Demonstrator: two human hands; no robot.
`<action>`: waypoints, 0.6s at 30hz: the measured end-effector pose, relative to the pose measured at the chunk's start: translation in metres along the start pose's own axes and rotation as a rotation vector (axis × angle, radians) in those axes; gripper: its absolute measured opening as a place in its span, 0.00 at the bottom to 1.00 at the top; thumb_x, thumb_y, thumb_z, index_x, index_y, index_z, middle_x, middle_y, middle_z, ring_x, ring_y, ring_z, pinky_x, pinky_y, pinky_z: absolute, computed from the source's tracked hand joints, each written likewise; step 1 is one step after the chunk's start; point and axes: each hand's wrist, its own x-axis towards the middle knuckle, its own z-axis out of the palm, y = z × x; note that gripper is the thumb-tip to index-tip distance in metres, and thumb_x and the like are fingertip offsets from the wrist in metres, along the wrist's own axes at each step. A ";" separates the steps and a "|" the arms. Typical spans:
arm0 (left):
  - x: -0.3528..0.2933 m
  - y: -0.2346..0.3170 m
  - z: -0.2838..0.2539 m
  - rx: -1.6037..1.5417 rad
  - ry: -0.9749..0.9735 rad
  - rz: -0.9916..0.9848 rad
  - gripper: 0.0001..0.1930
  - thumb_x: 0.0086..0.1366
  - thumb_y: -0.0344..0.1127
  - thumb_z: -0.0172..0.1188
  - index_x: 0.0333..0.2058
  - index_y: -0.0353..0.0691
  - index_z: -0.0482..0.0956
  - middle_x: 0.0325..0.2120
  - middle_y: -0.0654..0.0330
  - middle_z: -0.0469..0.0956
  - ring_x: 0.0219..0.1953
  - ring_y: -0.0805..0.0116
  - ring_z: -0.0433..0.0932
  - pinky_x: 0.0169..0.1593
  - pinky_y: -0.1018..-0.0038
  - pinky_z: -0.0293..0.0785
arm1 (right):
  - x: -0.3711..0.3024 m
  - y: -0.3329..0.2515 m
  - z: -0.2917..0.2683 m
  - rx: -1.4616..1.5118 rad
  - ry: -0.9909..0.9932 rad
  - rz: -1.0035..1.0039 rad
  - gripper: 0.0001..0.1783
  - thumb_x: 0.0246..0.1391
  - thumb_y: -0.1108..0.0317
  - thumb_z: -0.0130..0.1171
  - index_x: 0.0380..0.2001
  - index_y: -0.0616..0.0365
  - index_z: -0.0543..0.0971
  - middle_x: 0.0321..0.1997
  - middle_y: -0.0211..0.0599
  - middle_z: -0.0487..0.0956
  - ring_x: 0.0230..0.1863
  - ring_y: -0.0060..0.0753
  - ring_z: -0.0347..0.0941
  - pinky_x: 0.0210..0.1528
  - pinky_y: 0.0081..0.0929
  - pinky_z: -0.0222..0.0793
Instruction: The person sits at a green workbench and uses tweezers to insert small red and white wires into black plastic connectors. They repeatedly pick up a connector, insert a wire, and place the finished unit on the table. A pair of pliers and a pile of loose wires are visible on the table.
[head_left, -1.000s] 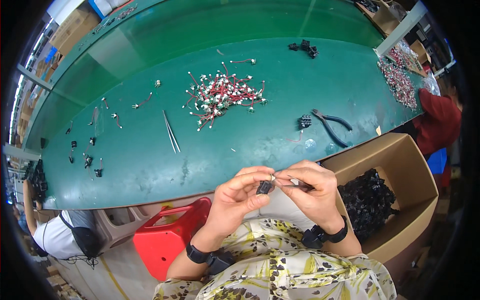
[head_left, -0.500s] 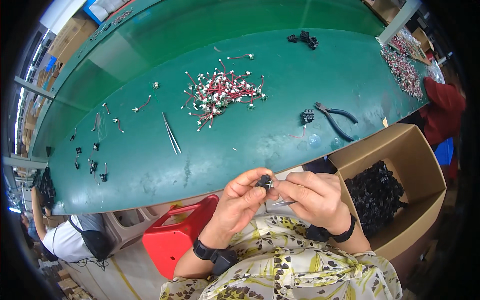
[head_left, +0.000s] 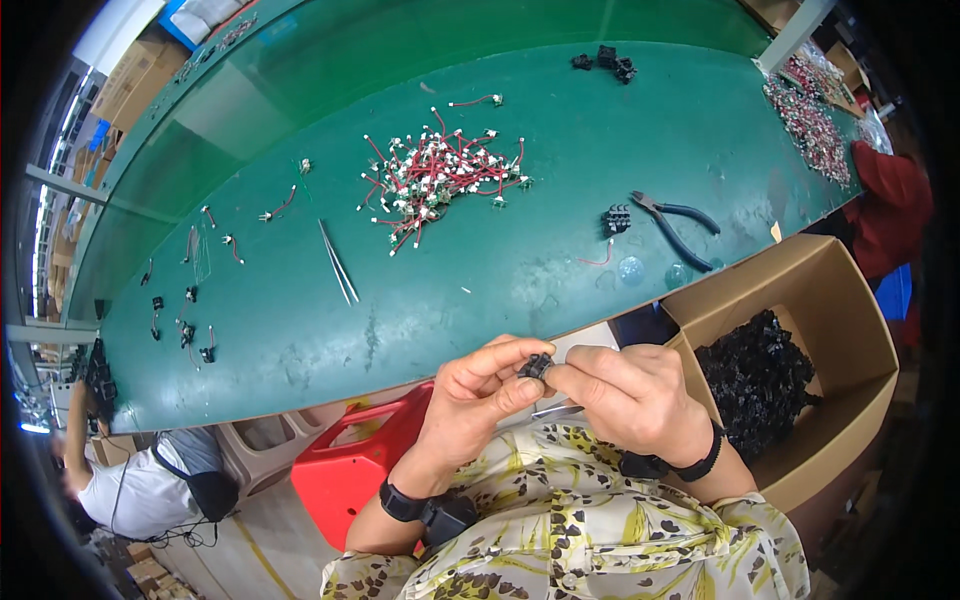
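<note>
Just past the table's near edge, my left hand (head_left: pixel 478 395) pinches a small black plastic housing (head_left: pixel 536 366) between thumb and fingertips. My right hand (head_left: pixel 635 400) is closed, its thumb and forefinger meeting the right side of that housing. From under its fingers juts the pointed silver end of tweezers (head_left: pixel 557 410); the rest of them is hidden in the palm. Whatever the right fingertips grip at the housing is too small to make out. Beyond my hands, a heap of red-wired white connectors (head_left: pixel 430 185) lies on the green table (head_left: pixel 450 290).
Another pair of tweezers (head_left: pixel 338 262) and cutting pliers (head_left: pixel 680 228) lie on the table, with a black housing block (head_left: pixel 615 220) by the pliers. At my right stands a cardboard box (head_left: pixel 840 440) of black parts. A red stool (head_left: pixel 345 470) is at left; co-workers sit at both sides.
The view has shifted slightly. The black housing has turned between my fingers, and the pale metal pins seen on it before are now covered. My right fingertips press closer to it.
</note>
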 end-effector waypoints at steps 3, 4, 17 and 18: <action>-0.001 -0.002 -0.002 -0.140 -0.024 -0.052 0.19 0.63 0.25 0.60 0.54 0.35 0.75 0.46 0.61 0.76 0.46 0.73 0.75 0.53 0.75 0.72 | -0.004 0.005 0.003 0.169 -0.025 0.090 0.18 0.37 0.75 0.65 0.37 0.57 0.82 0.35 0.32 0.78 0.22 0.27 0.74 0.22 0.21 0.71; -0.001 -0.004 -0.002 -0.209 -0.029 -0.077 0.19 0.64 0.26 0.60 0.54 0.36 0.75 0.47 0.60 0.77 0.47 0.72 0.75 0.53 0.74 0.72 | -0.004 0.007 0.004 0.248 -0.038 0.131 0.19 0.37 0.76 0.66 0.38 0.58 0.82 0.36 0.33 0.78 0.24 0.28 0.75 0.24 0.22 0.73; -0.006 -0.011 0.007 -0.396 0.085 -0.158 0.16 0.69 0.28 0.54 0.54 0.37 0.74 0.47 0.60 0.78 0.48 0.72 0.77 0.54 0.69 0.74 | 0.003 0.003 -0.004 0.482 -0.018 0.285 0.17 0.41 0.74 0.70 0.39 0.59 0.81 0.44 0.39 0.74 0.37 0.34 0.76 0.36 0.26 0.74; -0.007 -0.010 0.007 -0.396 0.097 -0.166 0.16 0.69 0.29 0.54 0.54 0.37 0.74 0.46 0.61 0.78 0.48 0.72 0.77 0.54 0.69 0.74 | 0.003 0.002 -0.005 0.470 -0.026 0.288 0.17 0.41 0.74 0.70 0.39 0.59 0.81 0.45 0.39 0.74 0.38 0.33 0.76 0.35 0.25 0.75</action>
